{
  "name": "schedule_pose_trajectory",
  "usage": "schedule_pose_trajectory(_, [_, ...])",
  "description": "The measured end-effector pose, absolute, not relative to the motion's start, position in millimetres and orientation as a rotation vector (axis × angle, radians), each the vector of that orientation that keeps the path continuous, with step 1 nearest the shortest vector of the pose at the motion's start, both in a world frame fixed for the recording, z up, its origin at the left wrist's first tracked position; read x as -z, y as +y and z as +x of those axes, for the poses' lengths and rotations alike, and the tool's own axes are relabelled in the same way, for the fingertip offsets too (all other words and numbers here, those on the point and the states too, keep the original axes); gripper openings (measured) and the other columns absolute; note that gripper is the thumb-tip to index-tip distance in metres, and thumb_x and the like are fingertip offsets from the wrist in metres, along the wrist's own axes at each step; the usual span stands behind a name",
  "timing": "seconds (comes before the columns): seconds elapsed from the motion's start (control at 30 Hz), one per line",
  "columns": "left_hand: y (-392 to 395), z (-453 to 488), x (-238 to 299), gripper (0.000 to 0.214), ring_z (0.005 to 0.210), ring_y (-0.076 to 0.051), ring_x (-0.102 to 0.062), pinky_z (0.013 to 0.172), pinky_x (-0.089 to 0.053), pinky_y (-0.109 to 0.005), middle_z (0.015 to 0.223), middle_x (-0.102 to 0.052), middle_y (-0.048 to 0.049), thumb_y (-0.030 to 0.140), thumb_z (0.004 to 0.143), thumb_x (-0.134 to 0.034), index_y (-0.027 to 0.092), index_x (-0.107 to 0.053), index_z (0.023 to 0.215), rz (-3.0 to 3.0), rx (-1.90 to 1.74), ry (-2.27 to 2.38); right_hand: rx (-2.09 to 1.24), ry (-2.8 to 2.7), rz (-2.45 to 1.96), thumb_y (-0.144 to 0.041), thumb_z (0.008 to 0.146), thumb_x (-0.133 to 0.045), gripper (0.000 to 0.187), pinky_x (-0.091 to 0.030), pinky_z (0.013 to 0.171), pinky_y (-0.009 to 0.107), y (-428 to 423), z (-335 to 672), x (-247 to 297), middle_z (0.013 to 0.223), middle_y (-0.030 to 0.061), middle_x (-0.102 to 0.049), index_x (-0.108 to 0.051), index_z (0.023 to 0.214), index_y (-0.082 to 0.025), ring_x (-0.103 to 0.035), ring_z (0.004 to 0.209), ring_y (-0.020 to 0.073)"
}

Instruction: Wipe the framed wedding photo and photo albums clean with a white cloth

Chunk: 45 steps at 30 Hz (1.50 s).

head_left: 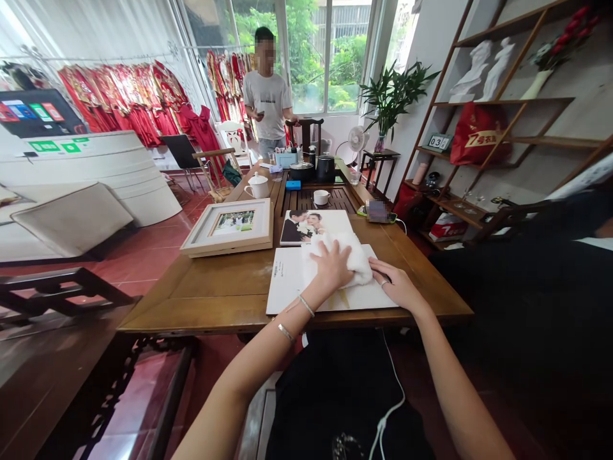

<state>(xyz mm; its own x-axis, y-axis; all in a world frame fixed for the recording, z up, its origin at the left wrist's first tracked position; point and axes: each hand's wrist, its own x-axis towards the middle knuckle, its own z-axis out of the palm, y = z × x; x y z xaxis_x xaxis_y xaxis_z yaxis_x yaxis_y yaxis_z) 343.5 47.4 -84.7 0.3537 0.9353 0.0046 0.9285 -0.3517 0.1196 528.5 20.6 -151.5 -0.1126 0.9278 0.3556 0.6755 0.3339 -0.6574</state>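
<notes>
Left grip (332, 265) flat on cloth (358, 254), right grip (400, 289) flat on album (287, 282)

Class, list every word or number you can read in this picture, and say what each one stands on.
"03": on the desk calendar.
"7": on the red bag; the characters after it are too blurred to read.
Print at the left edge of the album: too small to read.
Tiles on the screen and the green labels: blurred, unreadable.

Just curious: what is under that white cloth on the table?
A flat white album, lying on the wooden table. The left hand presses on the cloth, so the part of the album's cover beneath it is hidden.
</notes>
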Motion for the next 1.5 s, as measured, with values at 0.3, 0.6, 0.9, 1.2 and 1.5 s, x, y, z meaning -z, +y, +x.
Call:
schedule_pose_trajectory(0.3, [-17,346,95,0.071,0.138,-0.046,-0.014,0.101,-0.03,-0.069,0.154,-0.024,-0.0099,0.049,0.078,-0.061,0.027,-0.037,0.141,2.581,-0.166,1.756,-0.451,-1.839,-1.344,-0.021,0.083,-0.049,0.038,-0.041,0.108,0.044,21,530,152,0.129,0.0051,-0.063,-0.069,0.115,-0.024,-0.056,0.123,0.0246])
schedule_pose_trajectory(0.6, [-58,358,99,0.083,0.139,-0.05,-0.011,0.101,-0.026,-0.072,0.156,-0.021,-0.0119,0.052,0.075,-0.065,0.027,-0.031,0.146,2.55,-0.148,1.752,-0.541,-1.839,-1.31,-0.019,0.076,-0.053,0.045,-0.04,0.109,0.042,18,530,149,0.13,0.0042,-0.062,-0.067,0.119,-0.025,-0.053,0.126,0.0249])
schedule_pose_trajectory(0.9, [-8,325,88,0.07,0.139,-0.042,-0.016,0.102,-0.033,-0.063,0.155,-0.022,-0.0056,0.039,0.079,-0.062,0.034,-0.034,0.143,2.643,-0.048,1.637,-0.453,-1.829,-1.343,-0.026,0.087,-0.05,0.035,-0.039,0.11,0.044,20,527,151,0.13,0.0035,-0.062,-0.068,0.117,-0.027,-0.055,0.124,0.0233])
schedule_pose_trajectory(1.2, [81,333,89,0.065,0.133,-0.039,-0.026,0.099,-0.036,-0.06,0.151,-0.029,-0.0053,0.02,0.08,-0.054,0.035,-0.038,0.142,2.883,-0.074,1.339,-0.454,-1.845,-1.39,-0.023,0.086,-0.049,0.034,-0.04,0.109,0.044,21,529,153,0.131,0.0045,-0.061,-0.069,0.114,-0.024,-0.055,0.125,0.0251])
schedule_pose_trajectory(1.5, [97,345,83,0.065,0.132,-0.037,-0.028,0.1,-0.035,-0.059,0.151,-0.031,-0.0001,0.021,0.079,-0.052,0.04,-0.04,0.14,2.904,0.012,1.218,-0.49,-1.802,-1.402,-0.025,0.085,-0.051,0.032,-0.042,0.107,0.044,21,527,148,0.125,0.0036,-0.066,-0.072,0.108,-0.025,-0.057,0.121,0.0262])
